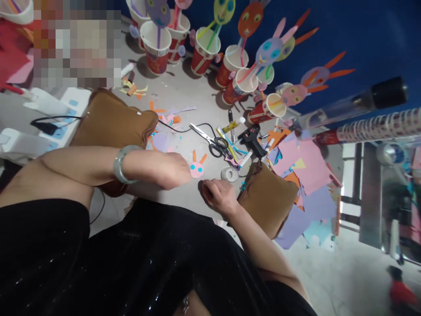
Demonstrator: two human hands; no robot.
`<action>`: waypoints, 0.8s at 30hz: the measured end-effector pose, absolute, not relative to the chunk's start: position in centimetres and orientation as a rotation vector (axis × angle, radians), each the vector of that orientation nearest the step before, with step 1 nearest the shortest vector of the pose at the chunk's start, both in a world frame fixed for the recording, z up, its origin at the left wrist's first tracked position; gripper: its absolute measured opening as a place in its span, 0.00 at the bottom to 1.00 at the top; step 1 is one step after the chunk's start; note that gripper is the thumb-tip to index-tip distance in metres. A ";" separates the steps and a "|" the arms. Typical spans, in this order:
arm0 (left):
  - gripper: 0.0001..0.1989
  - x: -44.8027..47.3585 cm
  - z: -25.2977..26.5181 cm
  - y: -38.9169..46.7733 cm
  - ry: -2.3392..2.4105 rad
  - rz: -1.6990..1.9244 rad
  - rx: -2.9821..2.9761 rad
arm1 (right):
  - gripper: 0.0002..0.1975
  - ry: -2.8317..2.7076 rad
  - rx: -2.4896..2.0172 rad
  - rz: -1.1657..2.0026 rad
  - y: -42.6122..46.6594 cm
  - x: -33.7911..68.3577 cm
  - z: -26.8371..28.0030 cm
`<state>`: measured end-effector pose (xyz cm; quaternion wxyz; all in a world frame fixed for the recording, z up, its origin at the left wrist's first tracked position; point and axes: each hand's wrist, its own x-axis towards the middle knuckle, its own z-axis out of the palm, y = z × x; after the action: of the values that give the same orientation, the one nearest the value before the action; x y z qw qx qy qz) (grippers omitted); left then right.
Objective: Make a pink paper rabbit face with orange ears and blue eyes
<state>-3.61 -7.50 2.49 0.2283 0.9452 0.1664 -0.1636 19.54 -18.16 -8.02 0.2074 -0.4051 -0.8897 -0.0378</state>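
My left hand (174,171), with a pale bangle (122,165) on its wrist, is closed just left of a small pink paper rabbit face (197,170). The face has blue eyes and orange ears, and its edge meets my curled fingers, whose tips are hidden. Below and to the right of the face, my right hand (217,195) is closed too. Its fingers bend inward around a dark spot that I cannot make out. A roll of white tape (229,174) lies right beside it. Black-handled scissors (215,144) lie open above both hands.
A black glue gun (254,140) and a yellow marker (234,125) lie past the scissors. Brown cushions (113,120) flank the work area. Paper cups (156,50) bearing paper faces line the back. Coloured paper (305,162) is piled right; stacked cups (378,127) jut in. A power strip (67,125) sits left.
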 end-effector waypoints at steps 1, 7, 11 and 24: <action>0.13 -3.6 2.6 -7.5 0.379 -0.562 2.605 | 0.02 -2.474 -1.118 -0.105 -18.1 19.5 -8.0; 0.11 -3.6 2.6 -5.4 0.678 -0.638 2.633 | 0.03 -2.455 -1.093 -0.089 -18.0 19.5 -8.1; 0.10 -4.6 2.0 -2.7 1.155 -0.514 2.668 | 0.04 -2.476 -1.092 -0.090 -18.0 19.4 -8.2; 0.19 -7.2 3.6 3.0 1.511 -0.455 2.377 | 0.10 -2.507 -1.095 -0.128 -17.8 19.4 -8.6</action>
<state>-7.19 2.97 3.59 0.1437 0.8245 0.5240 -0.1578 19.35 -17.78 -8.64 0.2002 -0.3918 -0.8968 -0.0457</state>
